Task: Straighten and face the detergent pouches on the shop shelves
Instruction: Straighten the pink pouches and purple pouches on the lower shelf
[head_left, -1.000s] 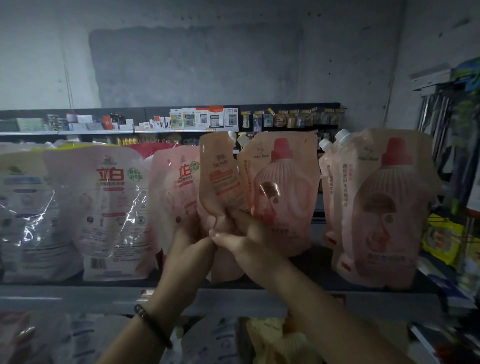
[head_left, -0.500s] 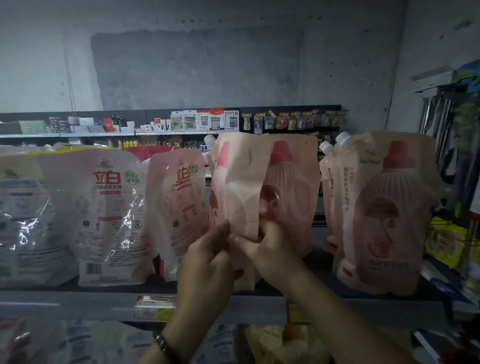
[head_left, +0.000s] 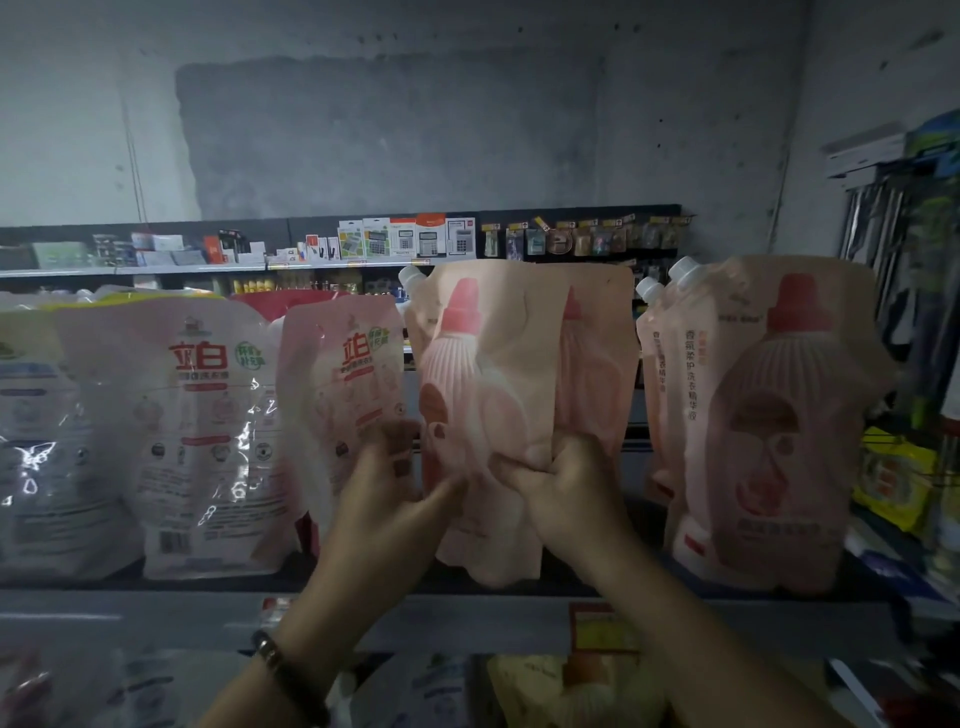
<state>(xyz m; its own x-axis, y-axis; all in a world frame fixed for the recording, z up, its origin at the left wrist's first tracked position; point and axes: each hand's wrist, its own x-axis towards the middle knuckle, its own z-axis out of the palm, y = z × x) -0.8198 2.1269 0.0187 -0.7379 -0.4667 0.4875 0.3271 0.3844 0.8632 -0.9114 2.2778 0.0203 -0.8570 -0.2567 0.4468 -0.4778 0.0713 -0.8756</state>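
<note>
Against a dim grey wall (head_left: 389, 135), at the middle of the near shelf (head_left: 467, 618), held the creased peach pouch (head_left: 498, 364) upright. Pinched its left edge with the left hand (head_left: 384, 499), bunched its lower front in the right hand's (head_left: 566, 488) curled fingers. Could barely make out the second pouch (head_left: 597, 353) half hidden behind.

A creased peach pouch (head_left: 498, 395) printed with a red-capped bottle faces forward mid-shelf, its white spout at the upper left. The left hand (head_left: 384, 499) grips its left edge, the right hand (head_left: 566, 488) bunches its front, and a second peach pouch (head_left: 597, 364) stands just behind. To its right two spouted peach pouches (head_left: 779, 431) stand upright; to its left a pink pouch (head_left: 343, 395) and white pouches (head_left: 202, 431) show red characters.
</note>
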